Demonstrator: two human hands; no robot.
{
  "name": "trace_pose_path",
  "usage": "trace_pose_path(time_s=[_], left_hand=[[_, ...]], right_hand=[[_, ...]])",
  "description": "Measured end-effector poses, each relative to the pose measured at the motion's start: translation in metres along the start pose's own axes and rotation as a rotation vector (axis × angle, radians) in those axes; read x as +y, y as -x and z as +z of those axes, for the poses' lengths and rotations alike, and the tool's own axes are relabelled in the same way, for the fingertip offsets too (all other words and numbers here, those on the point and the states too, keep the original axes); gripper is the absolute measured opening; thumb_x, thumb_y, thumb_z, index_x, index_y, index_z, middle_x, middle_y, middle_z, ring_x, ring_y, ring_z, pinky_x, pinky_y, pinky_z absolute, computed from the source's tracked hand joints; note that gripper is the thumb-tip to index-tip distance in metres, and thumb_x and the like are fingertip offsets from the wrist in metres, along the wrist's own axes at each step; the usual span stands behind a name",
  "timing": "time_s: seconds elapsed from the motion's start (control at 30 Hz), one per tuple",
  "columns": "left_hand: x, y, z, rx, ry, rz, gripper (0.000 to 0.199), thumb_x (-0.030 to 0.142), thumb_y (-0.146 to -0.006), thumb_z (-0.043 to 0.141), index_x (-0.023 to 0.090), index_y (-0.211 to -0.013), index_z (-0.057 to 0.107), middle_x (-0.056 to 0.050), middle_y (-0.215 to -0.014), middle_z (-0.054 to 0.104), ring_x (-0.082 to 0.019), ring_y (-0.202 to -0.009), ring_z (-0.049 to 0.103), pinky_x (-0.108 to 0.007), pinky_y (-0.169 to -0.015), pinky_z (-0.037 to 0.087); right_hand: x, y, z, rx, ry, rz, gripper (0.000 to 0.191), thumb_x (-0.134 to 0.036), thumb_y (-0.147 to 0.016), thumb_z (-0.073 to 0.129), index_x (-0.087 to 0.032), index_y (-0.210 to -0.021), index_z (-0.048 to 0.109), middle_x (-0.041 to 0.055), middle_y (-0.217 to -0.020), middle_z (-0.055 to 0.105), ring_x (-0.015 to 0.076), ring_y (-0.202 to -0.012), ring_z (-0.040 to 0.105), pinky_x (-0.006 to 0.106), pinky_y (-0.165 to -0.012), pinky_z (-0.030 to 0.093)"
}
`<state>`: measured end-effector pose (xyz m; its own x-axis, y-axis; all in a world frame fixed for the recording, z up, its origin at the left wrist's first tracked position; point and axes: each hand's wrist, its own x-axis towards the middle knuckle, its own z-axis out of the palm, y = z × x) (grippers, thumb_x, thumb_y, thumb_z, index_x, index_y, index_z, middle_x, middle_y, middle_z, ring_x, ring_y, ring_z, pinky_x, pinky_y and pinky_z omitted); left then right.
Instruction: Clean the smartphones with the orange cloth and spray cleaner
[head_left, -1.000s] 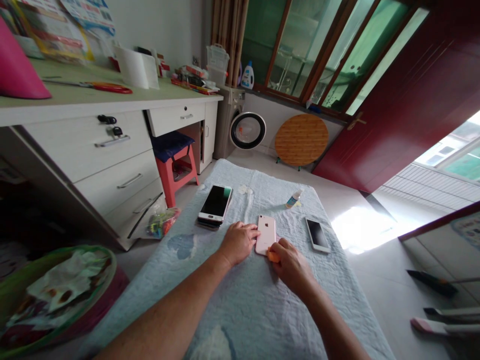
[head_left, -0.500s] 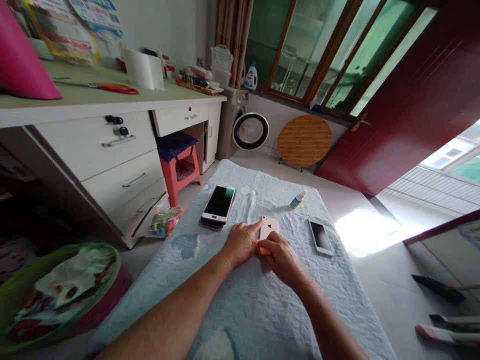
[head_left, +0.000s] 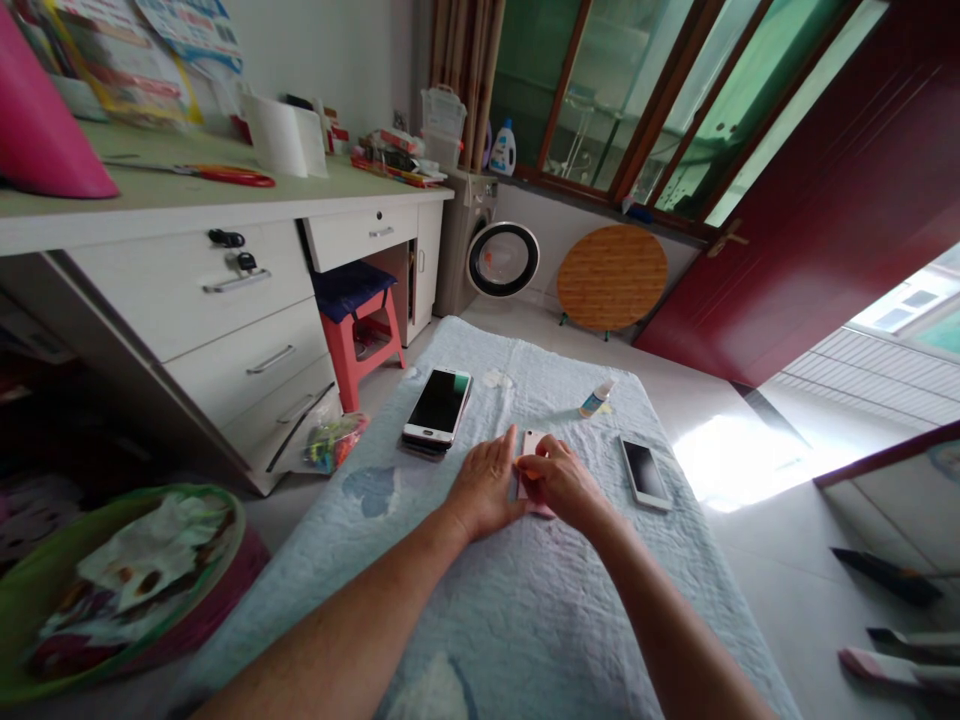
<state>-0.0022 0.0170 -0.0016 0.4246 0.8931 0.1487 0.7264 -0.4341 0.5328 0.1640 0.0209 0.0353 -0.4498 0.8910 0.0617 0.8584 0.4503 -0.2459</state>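
A pink phone (head_left: 531,441) lies back up on the blue patterned cloth cover (head_left: 360,590), mostly hidden by my hands. My left hand (head_left: 484,485) braces it along the left edge, fingers stretched upward and thumb near the lower end. Over the phone's back, my right hand (head_left: 562,482) pinches a small orange cloth (head_left: 521,464), which shows only in part. To the left rests a stack of phones, a white one (head_left: 438,406) with a dark screen on top. Another white phone (head_left: 645,473) lies on the right, screen up. A small spray bottle (head_left: 596,398) stands beyond my right hand.
A white desk (head_left: 225,215) with drawers runs along the left, a red stool (head_left: 346,350) beside it. Low on the left is a basket (head_left: 240,560) holding used tissues. Farther back are a washing machine with its door open (head_left: 502,260) and a round wooden tabletop (head_left: 611,275).
My right hand has moved up the phone's back with the orange cloth, now covering its logo. My left hand has shifted, its fingers pointing more upward along the edge.
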Motion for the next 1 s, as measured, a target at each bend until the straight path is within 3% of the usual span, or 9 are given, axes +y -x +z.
trace_pose_path(time_s=[0.2,0.37,0.73,0.9,1.0], left_hand=[[0.001,0.000,-0.001,-0.006,-0.006,-0.027,0.103,0.049,-0.067,0.069,0.016,-0.145,0.011,-0.018,-0.148,0.032,-0.033,-0.133,0.036,-0.045,-0.110,0.029],[0.004,0.001,-0.004,0.010,-0.003,-0.053,0.105,0.045,-0.065,0.071,0.017,-0.145,0.009,-0.017,-0.147,0.034,-0.033,-0.131,0.039,-0.046,-0.108,0.032],[0.000,0.000,0.004,0.085,0.012,-0.029,0.113,0.051,-0.065,0.070,0.014,-0.147,0.003,-0.019,-0.138,0.044,-0.034,-0.125,0.044,-0.047,-0.104,0.036],[0.000,0.000,0.006,0.113,-0.007,-0.023,0.106,0.045,-0.069,0.068,0.012,-0.147,0.006,-0.021,-0.140,0.042,-0.034,-0.125,0.044,-0.046,-0.104,0.036],[-0.001,0.001,0.008,0.108,-0.015,-0.012,0.104,0.047,-0.069,0.067,0.014,-0.147,0.007,-0.019,-0.140,0.043,-0.035,-0.125,0.044,-0.047,-0.103,0.035]], right_hand=[[0.016,-0.032,-0.004,-0.005,0.075,0.038,0.024,-0.018,-0.088,0.053,-0.026,-0.099,0.072,0.0044,-0.090,0.050,0.0154,-0.082,0.047,0.026,-0.076,0.036],[0.020,-0.041,-0.002,-0.032,0.087,0.053,0.025,-0.018,-0.088,0.052,-0.026,-0.101,0.072,0.0052,-0.089,0.051,0.0161,-0.082,0.047,0.026,-0.074,0.035],[0.001,-0.003,0.006,-0.080,-0.025,-0.047,0.013,-0.024,-0.081,0.067,-0.025,-0.093,0.072,0.0043,-0.091,0.048,0.0168,-0.084,0.042,0.028,-0.074,0.035],[-0.009,0.015,0.004,-0.097,-0.094,-0.078,0.024,-0.012,-0.084,0.059,-0.028,-0.096,0.071,0.0040,-0.094,0.050,0.0162,-0.087,0.044,0.027,-0.076,0.036],[-0.006,0.013,0.005,-0.082,-0.107,-0.085,0.022,-0.013,-0.083,0.062,-0.028,-0.096,0.072,0.0041,-0.095,0.050,0.0163,-0.087,0.044,0.027,-0.077,0.037]])
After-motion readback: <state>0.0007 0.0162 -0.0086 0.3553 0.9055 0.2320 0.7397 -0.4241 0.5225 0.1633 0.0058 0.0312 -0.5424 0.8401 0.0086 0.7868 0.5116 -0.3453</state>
